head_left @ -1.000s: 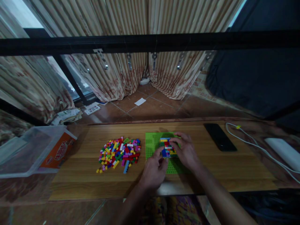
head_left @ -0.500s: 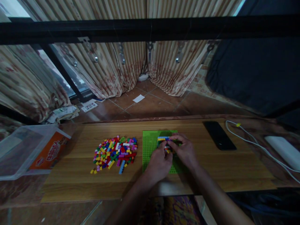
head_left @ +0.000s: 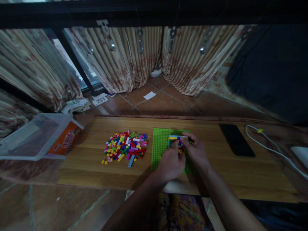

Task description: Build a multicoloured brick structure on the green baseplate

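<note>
The orange box (head_left: 65, 141) bears lettering too blurred to read.

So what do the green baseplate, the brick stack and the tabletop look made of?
Green baseplate: probably moulded plastic, bright uniform green, faintly studded.
Brick stack: likely plastic, solid saturated colours, blocky edges.
Tabletop: wood or wood-look laminate; grain lines show, smooth finish.

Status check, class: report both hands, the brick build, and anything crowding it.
Left hand and right hand both on brick build. Build sits on green baseplate. Loose brick pile lies left, apart.
</note>
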A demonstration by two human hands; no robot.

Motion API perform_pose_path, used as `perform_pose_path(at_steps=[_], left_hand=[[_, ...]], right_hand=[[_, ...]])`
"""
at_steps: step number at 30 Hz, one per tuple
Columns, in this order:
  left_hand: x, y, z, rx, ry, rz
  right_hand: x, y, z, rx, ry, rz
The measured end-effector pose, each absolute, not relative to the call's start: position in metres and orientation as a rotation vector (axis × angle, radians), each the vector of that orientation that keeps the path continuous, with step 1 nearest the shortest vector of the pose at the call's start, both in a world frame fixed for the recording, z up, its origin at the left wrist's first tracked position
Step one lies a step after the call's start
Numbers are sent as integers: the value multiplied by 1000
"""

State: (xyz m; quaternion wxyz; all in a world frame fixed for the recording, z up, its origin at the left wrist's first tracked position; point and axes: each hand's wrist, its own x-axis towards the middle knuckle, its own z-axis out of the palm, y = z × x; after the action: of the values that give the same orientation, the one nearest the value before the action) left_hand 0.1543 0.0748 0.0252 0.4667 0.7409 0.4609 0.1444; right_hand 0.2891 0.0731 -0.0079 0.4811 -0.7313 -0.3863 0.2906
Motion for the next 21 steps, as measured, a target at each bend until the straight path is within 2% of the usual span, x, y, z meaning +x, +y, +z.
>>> perform_pose_path(at_steps=[15, 21], left_hand=[[161, 62, 16, 2034, 1182, 336], [140, 58, 24, 1986, 1202, 416]], right_hand=[[298, 70, -20, -1937, -1084, 556], [298, 67, -11, -2058, -1053, 636]])
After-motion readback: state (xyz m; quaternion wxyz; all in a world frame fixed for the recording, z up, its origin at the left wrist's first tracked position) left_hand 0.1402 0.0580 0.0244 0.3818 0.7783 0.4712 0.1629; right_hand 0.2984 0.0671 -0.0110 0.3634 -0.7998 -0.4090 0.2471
